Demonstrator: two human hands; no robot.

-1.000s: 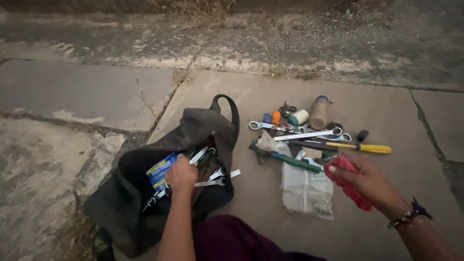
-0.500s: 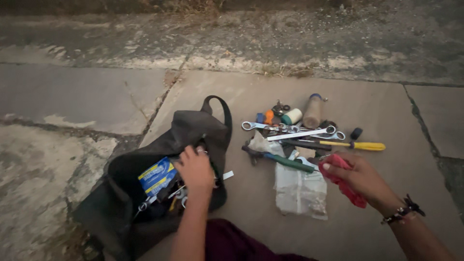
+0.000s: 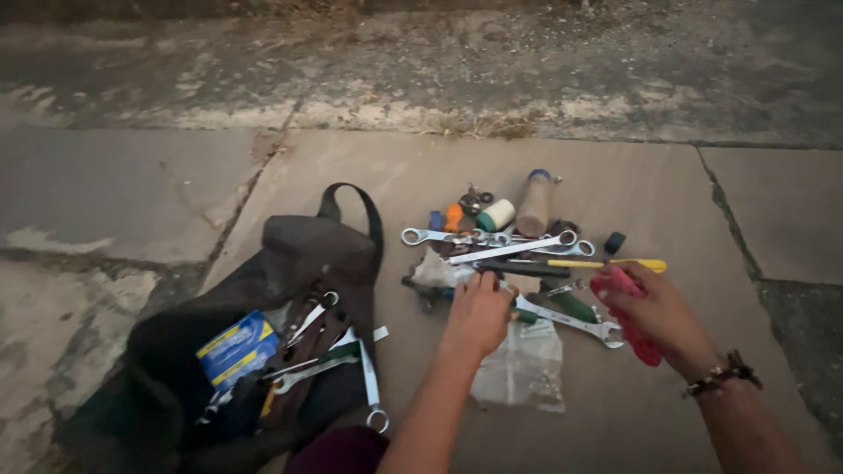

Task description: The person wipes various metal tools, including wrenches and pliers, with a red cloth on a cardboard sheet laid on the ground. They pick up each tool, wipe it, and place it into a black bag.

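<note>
My left hand [image 3: 479, 312] is over a pile of tools on the concrete, closed on one end of a silver wrench [image 3: 571, 320] that lies out toward my right hand. My right hand [image 3: 654, 316] grips a red-handled tool [image 3: 645, 351]. Just beyond the hands lie more silver wrenches [image 3: 509, 250], a yellow-handled screwdriver [image 3: 619, 263] and a green-handled tool [image 3: 575, 305]. A clear plastic bag [image 3: 522, 369] lies under my left wrist. To the left an open dark tool bag [image 3: 299, 254] holds a blue and yellow box [image 3: 237, 347] and several wrenches [image 3: 307, 369].
A tan cylindrical bottle [image 3: 533, 204], a pale roll [image 3: 498, 215] and small orange and blue parts [image 3: 443, 218] sit at the pile's far side. Cracks [image 3: 729, 228] divide the concrete slabs. Rough ground [image 3: 439, 53] runs along the far edge. My maroon-clad knee [image 3: 338, 452] is below.
My left hand left the tool bag and moved right to the tool pile, bringing a silver wrench with it. My right hand stayed put with the red-handled tool.
</note>
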